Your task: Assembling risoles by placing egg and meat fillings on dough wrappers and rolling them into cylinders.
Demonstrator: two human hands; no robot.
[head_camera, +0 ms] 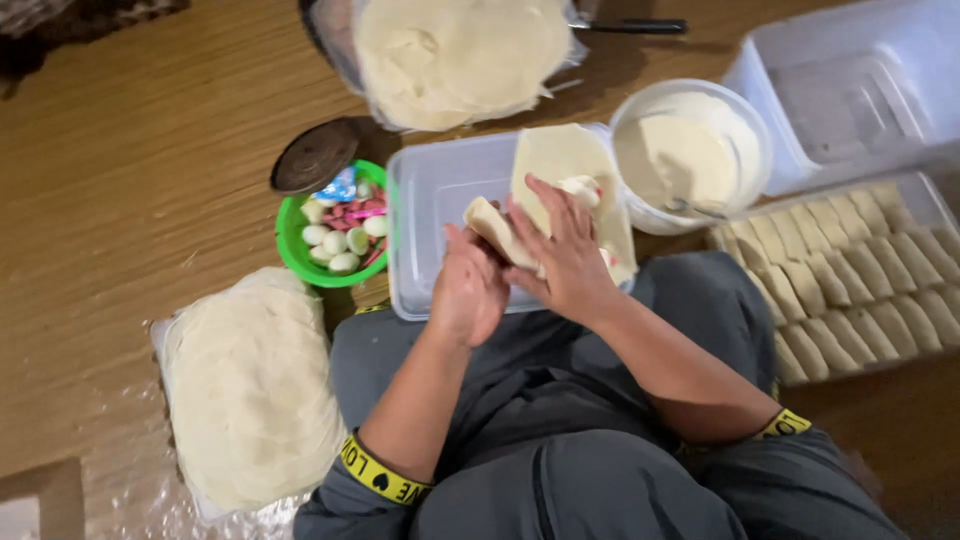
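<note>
Already, many finished pale rolls (850, 270) lie in tight rows in the clear plastic tray (930, 195) at the right of the frame, so a good share of the wrapping looks done. Plenty seems left: a tall stack of round thin wrappers (250, 390) sits at lower left, another stack (450, 55) at top centre, and the green bowl of halved eggs and pink filling pieces (335, 235) is well stocked.

At centre, a thin pale wrapper (565, 165) lies over an upturned clear plastic container (430, 215), with filling on it. The left hand (468, 290) curls around the near rolled end, its grip closed on the wrapper. The right hand (565, 250) lies flat, fingers spread, pressing the fold down. Both forearms angle in from the lap. A white bowl of pale paste (690, 155) stands just beyond.
</note>
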